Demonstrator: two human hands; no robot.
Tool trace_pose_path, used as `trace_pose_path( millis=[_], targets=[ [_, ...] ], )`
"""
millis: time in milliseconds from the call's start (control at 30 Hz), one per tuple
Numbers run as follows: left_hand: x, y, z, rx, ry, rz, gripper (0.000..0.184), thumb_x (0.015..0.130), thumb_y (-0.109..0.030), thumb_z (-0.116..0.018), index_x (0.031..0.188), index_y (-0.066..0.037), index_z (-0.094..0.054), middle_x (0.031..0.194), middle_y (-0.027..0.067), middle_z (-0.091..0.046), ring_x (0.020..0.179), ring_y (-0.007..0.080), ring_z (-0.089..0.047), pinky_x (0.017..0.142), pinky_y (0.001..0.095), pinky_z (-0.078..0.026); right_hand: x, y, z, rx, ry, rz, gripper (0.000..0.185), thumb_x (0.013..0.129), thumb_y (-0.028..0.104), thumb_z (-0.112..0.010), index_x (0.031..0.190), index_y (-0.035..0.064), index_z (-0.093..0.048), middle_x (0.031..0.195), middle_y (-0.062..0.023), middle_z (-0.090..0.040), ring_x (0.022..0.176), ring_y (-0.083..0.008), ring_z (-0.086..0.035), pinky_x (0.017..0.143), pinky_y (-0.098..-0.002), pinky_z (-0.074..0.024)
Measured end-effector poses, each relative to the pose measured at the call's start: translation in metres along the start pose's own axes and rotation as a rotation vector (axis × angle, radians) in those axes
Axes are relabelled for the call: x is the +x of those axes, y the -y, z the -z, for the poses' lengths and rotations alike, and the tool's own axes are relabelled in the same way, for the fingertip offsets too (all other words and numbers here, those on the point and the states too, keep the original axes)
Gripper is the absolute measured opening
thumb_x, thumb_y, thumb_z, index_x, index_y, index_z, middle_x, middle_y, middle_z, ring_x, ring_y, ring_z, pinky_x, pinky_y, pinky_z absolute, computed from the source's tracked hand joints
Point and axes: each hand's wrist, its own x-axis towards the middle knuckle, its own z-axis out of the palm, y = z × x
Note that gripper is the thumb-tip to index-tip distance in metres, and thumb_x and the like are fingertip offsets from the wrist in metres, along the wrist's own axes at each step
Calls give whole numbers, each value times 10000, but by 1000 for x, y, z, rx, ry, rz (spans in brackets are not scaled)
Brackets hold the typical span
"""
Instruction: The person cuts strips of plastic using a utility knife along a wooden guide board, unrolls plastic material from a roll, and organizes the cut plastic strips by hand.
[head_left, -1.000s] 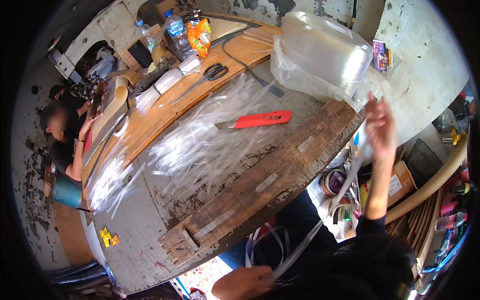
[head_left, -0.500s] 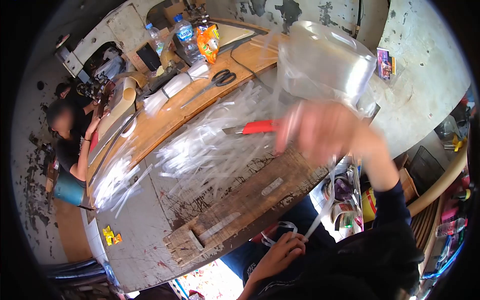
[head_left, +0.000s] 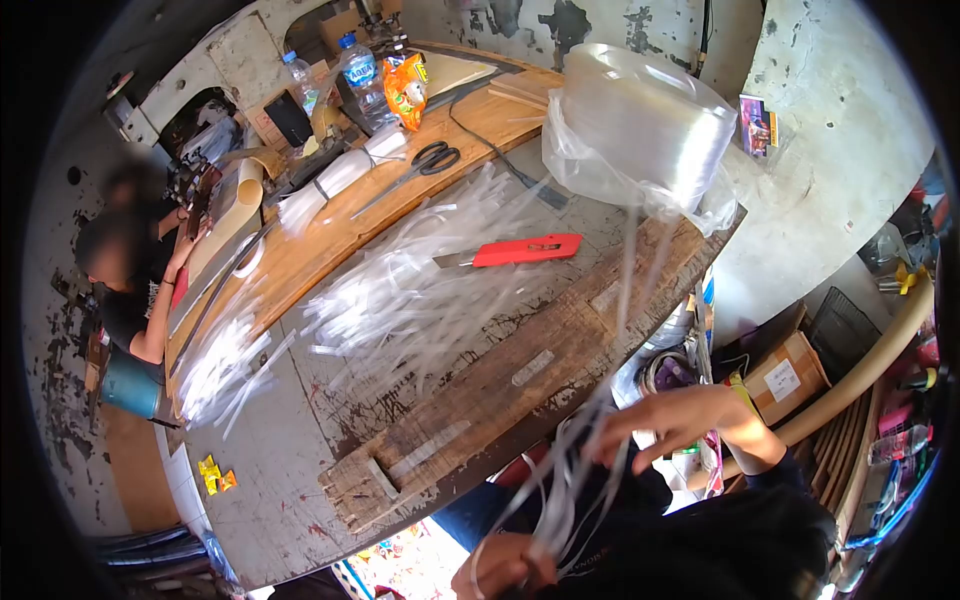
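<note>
Near the table's front edge, my right hand is bent at the fingers, its fingertips on clear plastic strip; motion blur softens the grip. Lower down, over my lap, my left hand is closed around gathered loops of the same strip. The strip rises past the wooden board toward a large roll of clear plastic strip, loosely wrapped in film. A red utility knife, blade out, lies beside and partly over a heap of cut plastic strips, away from both hands.
Black scissors, a tied strip bundle, a water bottle and an orange snack packet lie on the wooden ledge. Another strip pile and yellow wrappers are left. Two people sit at far left.
My right hand has come down from above the board to near my lap. Strip now hangs in several loops between my hands. My left hand has shifted lower and left.
</note>
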Motion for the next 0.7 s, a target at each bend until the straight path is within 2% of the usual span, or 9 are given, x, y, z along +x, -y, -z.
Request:
trace_pose_path(
  millis=[67,267,300,333,367,467,500,600,700],
  targets=[
    [-8,-15,-4,186,33,-54,365,892,-351,-427,913,-4,-537,865,204,-621,653,230,-560,624,315,-433,-1,2,-2,324,-213,-15,615,843,256,-585,1327,30,-280,1277,-169,-408,1128,-282,-471,892,-346,-424],
    [-27,-40,-11,562,37,-132,309,890,-277,-444,921,10,-555,893,196,-624,697,238,-580,648,319,-448,30,24,0,978,-807,456,679,852,418,-521,1340,29,-252,1230,-183,-460,1108,-273,-492,883,-373,-433],
    [-28,-43,-14,611,-3,-133,300,890,-265,-446,922,12,-558,898,195,-625,705,239,-583,652,320,-451,22,31,11,975,-986,433,588,886,412,-469,1290,10,-325,1019,-118,-564,879,-187,-584,730,-284,-494],
    [-29,-43,-16,665,-62,-126,291,890,-252,-449,924,14,-560,903,194,-625,712,241,-586,656,321,-454,6,28,25,1182,-1068,562,446,916,333,-449,1208,-2,-403,764,-10,-538,613,-57,-520,551,-170,-461],
    [-28,-44,-19,719,-138,-112,282,890,-240,-452,925,16,-563,907,193,-625,719,242,-590,660,321,-456,-14,33,37,1137,-1267,589,327,935,227,-419,1156,-14,-433,659,48,-438,508,10,-393,464,-112,-384],
    [-12,-39,-27,926,-505,-13,255,889,-203,-460,929,23,-572,921,189,-627,741,246,-600,672,323,-464,-114,33,87,796,-1494,766,289,939,129,-359,1180,-29,-385,607,46,-357,460,-37,-309,417,-166,-313],
    [-2,-42,-26,1031,-583,64,231,858,-91,-489,1044,17,-574,859,123,-645,790,226,-621,718,309,-471,-160,30,105,757,-1418,802,269,946,129,-335,1149,-35,-404,595,38,-344,450,-48,-276,401,-179,-280],
    [10,-28,-15,1285,-724,-187,235,790,-3,-565,1023,-24,-587,827,94,-625,706,261,-574,649,315,-463,-246,33,130,592,-1264,485,248,951,175,-358,1041,-7,-500,558,48,-282,429,-42,-243,378,-179,-231],
    [15,-33,-19,1245,-728,-129,278,773,5,-576,1049,-21,-576,858,98,-612,747,252,-567,642,328,-457,-281,4,122,-177,-1880,-474,331,933,299,-418,1064,22,-543,562,16,-439,422,-95,-386,416,-211,-338]
  ],
)
